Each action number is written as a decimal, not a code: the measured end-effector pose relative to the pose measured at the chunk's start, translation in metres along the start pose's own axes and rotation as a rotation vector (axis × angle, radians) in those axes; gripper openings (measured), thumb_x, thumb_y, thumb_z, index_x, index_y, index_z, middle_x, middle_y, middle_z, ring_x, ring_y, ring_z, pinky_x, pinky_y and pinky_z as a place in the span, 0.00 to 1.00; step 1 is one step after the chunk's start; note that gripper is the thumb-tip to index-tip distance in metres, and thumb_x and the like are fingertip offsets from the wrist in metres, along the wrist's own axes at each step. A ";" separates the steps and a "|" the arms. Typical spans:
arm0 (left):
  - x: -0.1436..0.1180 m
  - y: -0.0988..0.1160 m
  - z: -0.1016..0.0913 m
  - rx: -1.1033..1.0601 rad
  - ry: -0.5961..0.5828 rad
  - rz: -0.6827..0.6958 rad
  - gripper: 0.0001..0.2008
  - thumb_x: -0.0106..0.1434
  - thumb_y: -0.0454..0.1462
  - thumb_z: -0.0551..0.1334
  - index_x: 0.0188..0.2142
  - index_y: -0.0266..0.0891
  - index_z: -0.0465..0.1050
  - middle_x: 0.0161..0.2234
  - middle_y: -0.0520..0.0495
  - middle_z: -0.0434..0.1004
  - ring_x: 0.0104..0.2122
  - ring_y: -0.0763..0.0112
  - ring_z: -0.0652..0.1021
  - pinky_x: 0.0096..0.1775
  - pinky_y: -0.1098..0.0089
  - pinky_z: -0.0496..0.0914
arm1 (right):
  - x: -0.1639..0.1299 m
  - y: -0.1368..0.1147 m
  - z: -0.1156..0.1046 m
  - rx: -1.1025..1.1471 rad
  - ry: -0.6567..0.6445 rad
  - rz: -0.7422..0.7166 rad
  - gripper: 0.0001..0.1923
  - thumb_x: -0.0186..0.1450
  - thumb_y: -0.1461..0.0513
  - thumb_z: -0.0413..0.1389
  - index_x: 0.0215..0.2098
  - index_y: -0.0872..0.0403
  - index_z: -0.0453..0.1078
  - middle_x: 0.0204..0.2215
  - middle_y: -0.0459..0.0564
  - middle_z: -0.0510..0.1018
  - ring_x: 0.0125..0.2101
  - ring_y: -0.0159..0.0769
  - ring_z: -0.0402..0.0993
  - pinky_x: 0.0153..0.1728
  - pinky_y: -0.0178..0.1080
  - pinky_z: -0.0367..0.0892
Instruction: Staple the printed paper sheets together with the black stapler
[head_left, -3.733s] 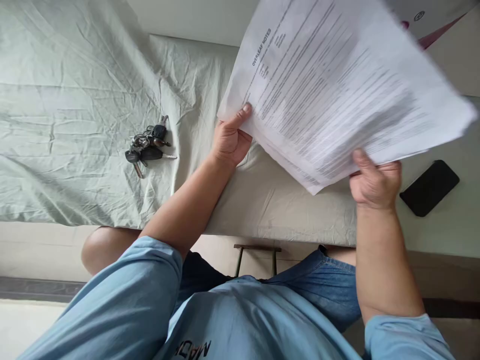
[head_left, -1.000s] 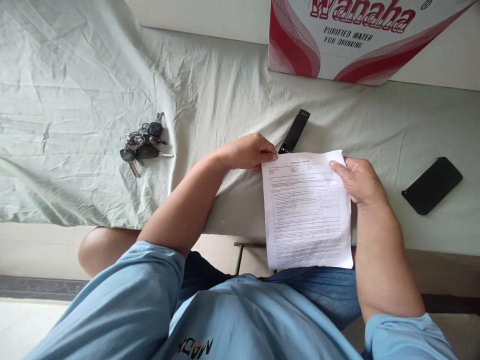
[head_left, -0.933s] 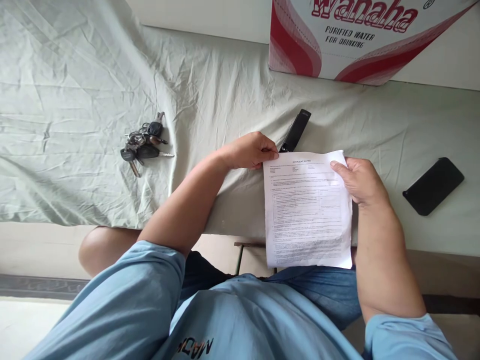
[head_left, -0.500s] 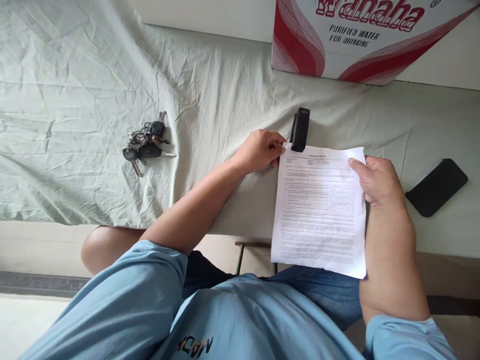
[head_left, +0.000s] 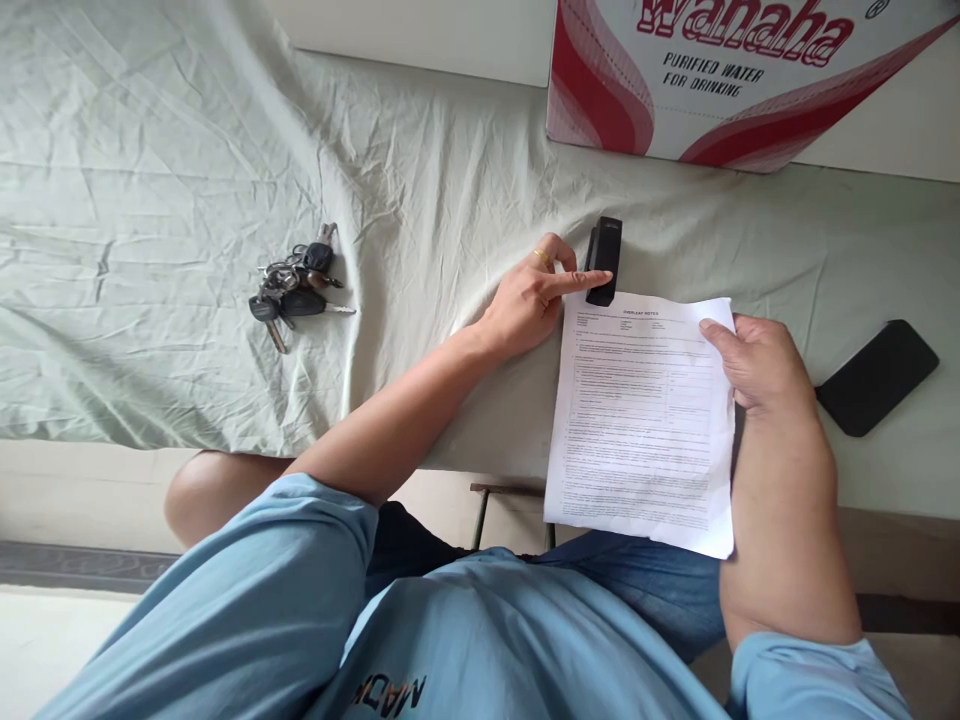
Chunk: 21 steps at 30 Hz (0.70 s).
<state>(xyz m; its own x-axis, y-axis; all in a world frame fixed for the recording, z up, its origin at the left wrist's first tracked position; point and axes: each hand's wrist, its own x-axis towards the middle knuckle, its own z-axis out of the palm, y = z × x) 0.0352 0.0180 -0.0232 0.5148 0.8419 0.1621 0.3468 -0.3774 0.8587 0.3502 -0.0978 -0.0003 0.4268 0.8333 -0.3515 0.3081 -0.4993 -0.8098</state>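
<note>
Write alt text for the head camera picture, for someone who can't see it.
A person's left hand touches a black stapler at the top left corner of a printed paper stack, which the right hand holds by its right edge on a sheet-covered surface. A bunch of keys lies left, a black phone right, a water carton behind.

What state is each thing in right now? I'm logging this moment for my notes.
left hand: open, forefinger stretched onto the stapler.
right hand: gripping the papers' right edge.
papers: flat, printed side up, lower part hanging past the bed edge.
stapler: lying closed at the papers' top left corner.
keys: bunched, lying loose on the sheet.
phone: screen dark, flat.
sheet: wrinkled.
</note>
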 end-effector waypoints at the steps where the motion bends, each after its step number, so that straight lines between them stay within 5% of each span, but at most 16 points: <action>1: 0.000 -0.001 0.001 0.029 -0.013 0.001 0.20 0.73 0.36 0.64 0.59 0.50 0.89 0.50 0.44 0.80 0.47 0.59 0.81 0.53 0.59 0.79 | -0.001 -0.002 0.001 0.016 0.024 0.025 0.13 0.62 0.52 0.72 0.32 0.51 0.77 0.23 0.45 0.82 0.25 0.36 0.75 0.26 0.37 0.70; 8: -0.007 -0.002 0.013 0.360 -0.098 0.069 0.27 0.80 0.35 0.55 0.68 0.47 0.86 0.41 0.42 0.81 0.47 0.57 0.79 0.39 0.64 0.70 | -0.006 -0.008 0.005 0.159 0.050 0.004 0.22 0.53 0.46 0.80 0.33 0.51 0.82 0.25 0.46 0.86 0.27 0.40 0.79 0.28 0.40 0.73; 13: -0.003 -0.016 0.018 0.307 -0.033 0.134 0.26 0.83 0.37 0.54 0.67 0.45 0.88 0.37 0.42 0.82 0.43 0.58 0.80 0.43 0.61 0.74 | -0.009 -0.007 0.005 0.237 -0.019 0.010 0.33 0.42 0.42 0.87 0.37 0.50 0.89 0.33 0.47 0.92 0.34 0.42 0.88 0.38 0.41 0.82; 17: 0.003 -0.030 0.014 0.009 -0.026 0.245 0.24 0.80 0.36 0.56 0.62 0.42 0.90 0.36 0.44 0.84 0.39 0.61 0.82 0.48 0.59 0.78 | -0.020 -0.015 -0.004 0.185 -0.352 -0.023 0.26 0.51 0.41 0.85 0.37 0.49 0.92 0.35 0.48 0.94 0.33 0.40 0.88 0.37 0.39 0.84; 21: 0.005 -0.033 0.008 -0.232 0.013 0.215 0.23 0.75 0.38 0.64 0.65 0.46 0.87 0.37 0.49 0.86 0.37 0.66 0.82 0.48 0.62 0.78 | -0.032 -0.022 -0.015 0.111 -0.723 -0.153 0.15 0.60 0.48 0.83 0.36 0.47 0.93 0.31 0.51 0.93 0.30 0.42 0.89 0.32 0.39 0.84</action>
<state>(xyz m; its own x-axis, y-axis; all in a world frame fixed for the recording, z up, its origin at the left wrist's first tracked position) 0.0331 0.0312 -0.0544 0.5464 0.7577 0.3568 0.0421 -0.4503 0.8919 0.3425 -0.1170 0.0360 -0.2915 0.8587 -0.4216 0.2155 -0.3705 -0.9035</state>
